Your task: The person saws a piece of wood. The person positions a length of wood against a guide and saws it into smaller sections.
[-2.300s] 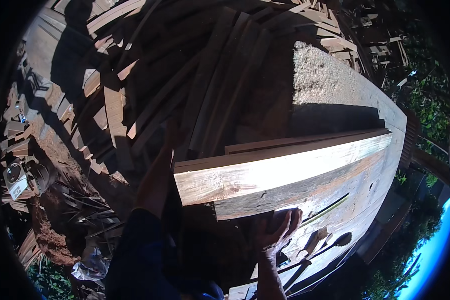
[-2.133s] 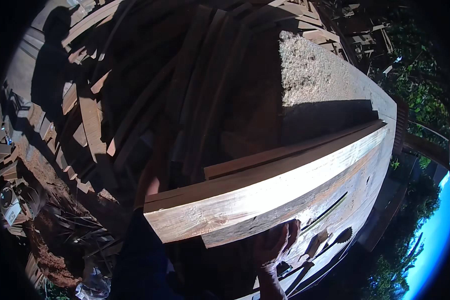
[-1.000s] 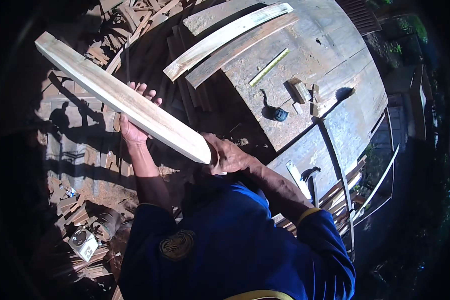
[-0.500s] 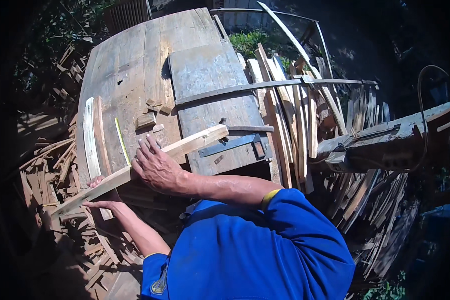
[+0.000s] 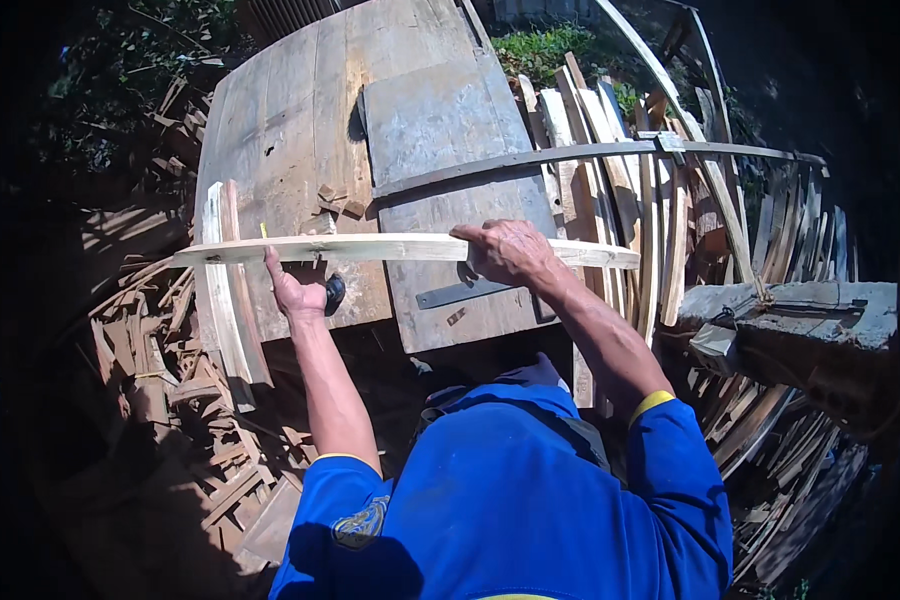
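Note:
A long pale wooden plank runs nearly level from left to right above the near part of the workbench. My left hand grips its lower edge left of the middle, thumb up against its near face. Over the plank's top edge, right of the middle, my right hand is closed around it. Below the plank a flat metal square lies on the bench, its right part hidden by my right arm. A small dark rounded object, whose kind I cannot make out, sits beside my left hand.
The workbench carries a grey board and a few small wood blocks. Two narrow strips overhang its left edge. A thin rail crosses toward upright boards at right. Scrap wood is heaped at left.
The plank has swung from a slant, low at the left, to nearly level. My left hand has moved up and right; my right hand has moved right and up.

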The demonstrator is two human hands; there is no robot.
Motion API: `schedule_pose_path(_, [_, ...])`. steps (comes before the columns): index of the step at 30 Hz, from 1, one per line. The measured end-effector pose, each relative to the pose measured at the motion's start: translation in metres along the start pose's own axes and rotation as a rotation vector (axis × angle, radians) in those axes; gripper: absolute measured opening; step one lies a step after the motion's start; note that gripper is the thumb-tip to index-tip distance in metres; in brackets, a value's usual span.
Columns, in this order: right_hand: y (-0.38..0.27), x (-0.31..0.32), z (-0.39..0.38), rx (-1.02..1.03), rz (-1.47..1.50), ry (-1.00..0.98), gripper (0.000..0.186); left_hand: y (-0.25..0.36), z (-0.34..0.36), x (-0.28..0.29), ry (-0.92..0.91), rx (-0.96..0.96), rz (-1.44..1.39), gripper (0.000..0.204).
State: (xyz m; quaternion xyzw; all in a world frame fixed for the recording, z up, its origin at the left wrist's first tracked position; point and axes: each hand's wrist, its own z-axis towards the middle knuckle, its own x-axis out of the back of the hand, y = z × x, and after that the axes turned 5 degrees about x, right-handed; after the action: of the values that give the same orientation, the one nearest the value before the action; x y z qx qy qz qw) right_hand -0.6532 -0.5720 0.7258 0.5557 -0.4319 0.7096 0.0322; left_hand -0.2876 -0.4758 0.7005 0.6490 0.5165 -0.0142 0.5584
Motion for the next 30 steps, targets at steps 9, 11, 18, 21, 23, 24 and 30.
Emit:
schedule_pose_path(9, [0.102,0.022,-0.033,-0.033,-0.033,-0.219,0.052,-0.084,-0.031,-0.045,0.079,0.135,0.025,0.046])
schedule_pose_path(11, [0.112,0.03,-0.036,-0.002,-0.006,-0.226,0.054,-0.098,-0.034,-0.048,0.077,0.149,0.014,0.04])
schedule_pose_path(18, [0.135,0.041,-0.032,-0.069,-0.029,-0.334,0.057,-0.131,-0.016,-0.05,0.215,0.229,0.034,0.059])
schedule_pose_path(21, [0.138,0.034,-0.026,-0.115,-0.098,-0.299,0.061,-0.142,-0.003,-0.059,0.349,0.289,0.103,0.07])
schedule_pose_path(23, [0.135,0.022,-0.025,-0.04,-0.19,-0.201,0.081,-0.148,0.006,-0.068,0.363,0.307,0.146,0.078])
schedule_pose_path(24, [0.133,0.012,-0.026,0.061,-0.256,-0.091,0.089,-0.152,0.01,-0.072,0.408,0.279,0.176,0.081])
schedule_pose_path(30, [0.167,-0.052,-0.003,0.099,-0.392,0.236,0.073,-0.183,0.031,-0.086,0.317,0.393,0.228,0.084])
